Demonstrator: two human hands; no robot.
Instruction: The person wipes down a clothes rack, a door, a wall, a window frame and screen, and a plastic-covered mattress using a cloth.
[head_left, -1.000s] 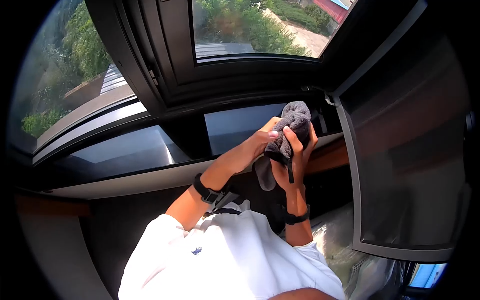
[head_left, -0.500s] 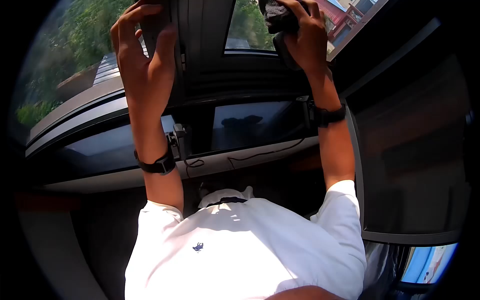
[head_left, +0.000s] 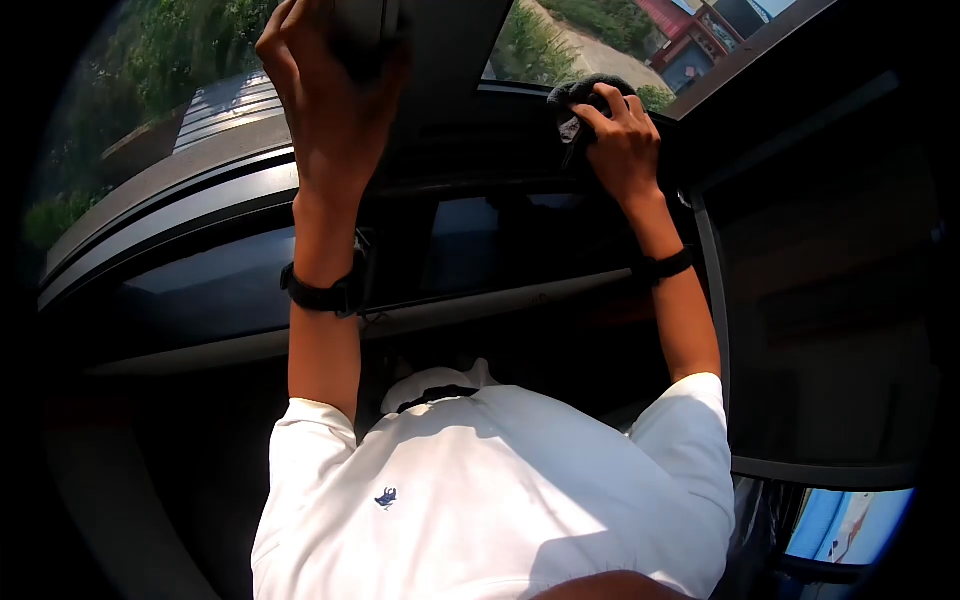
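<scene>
My left hand (head_left: 335, 110) is raised at the top of the view, fingers and thumb curled around the edge of a dark window frame (head_left: 372, 22). Its fingertips are partly cut off or in shadow. To the right, my right hand (head_left: 625, 145) is closed on a dark grey cloth (head_left: 580, 92), which is bunched under its fingers. The cloth lies against the lower corner of a window pane (head_left: 545, 45), with greenery and a red building showing through the glass. Black straps circle both wrists.
A metal window sill (head_left: 200, 200) curves along the left, with leafy plants and corrugated roofing outside. Lower glass panels (head_left: 470, 235) run below the hands. A large dark framed panel (head_left: 830, 330) stands at the right. Below is my white shirt (head_left: 470, 490).
My right hand has moved down with the cloth, to the pane's lower edge. My left hand has shifted a little to the right, and the view has turned slightly.
</scene>
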